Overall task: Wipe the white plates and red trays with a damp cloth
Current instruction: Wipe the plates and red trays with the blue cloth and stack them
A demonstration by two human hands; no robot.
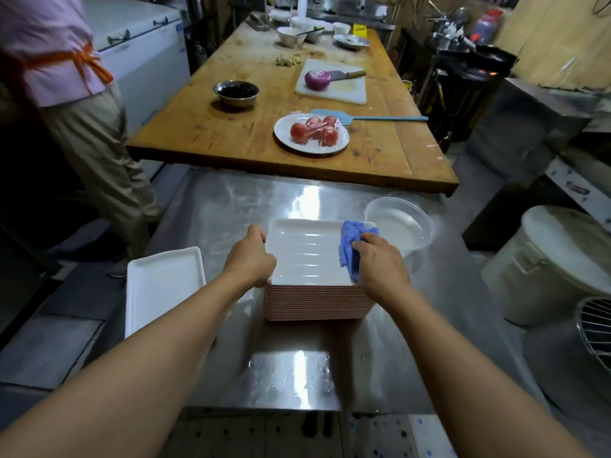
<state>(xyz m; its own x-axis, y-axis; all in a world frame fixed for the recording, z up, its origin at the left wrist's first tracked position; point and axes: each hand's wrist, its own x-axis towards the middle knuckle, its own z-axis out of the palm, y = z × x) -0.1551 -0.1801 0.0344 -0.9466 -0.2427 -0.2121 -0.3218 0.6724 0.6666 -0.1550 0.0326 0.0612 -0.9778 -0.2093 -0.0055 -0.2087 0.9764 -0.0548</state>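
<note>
A white rectangular plate [305, 252] lies on top of a tall stack of reddish trays [317, 302] on the steel counter. My left hand [251, 259] grips the plate's left edge. My right hand [380, 262] holds a blue cloth [353, 249] bunched against the plate's right side. Another white rectangular plate [163, 285] lies alone at the counter's left edge.
A clear tub of water [401, 226] stands right of the stack. Beyond the steel counter [231, 209] is a wooden table [231, 133] with a plate of wrapped tomatoes [312, 133], a cutting board and bowls. A person [82, 127] stands at left. A lidded bin [555, 266] sits at right.
</note>
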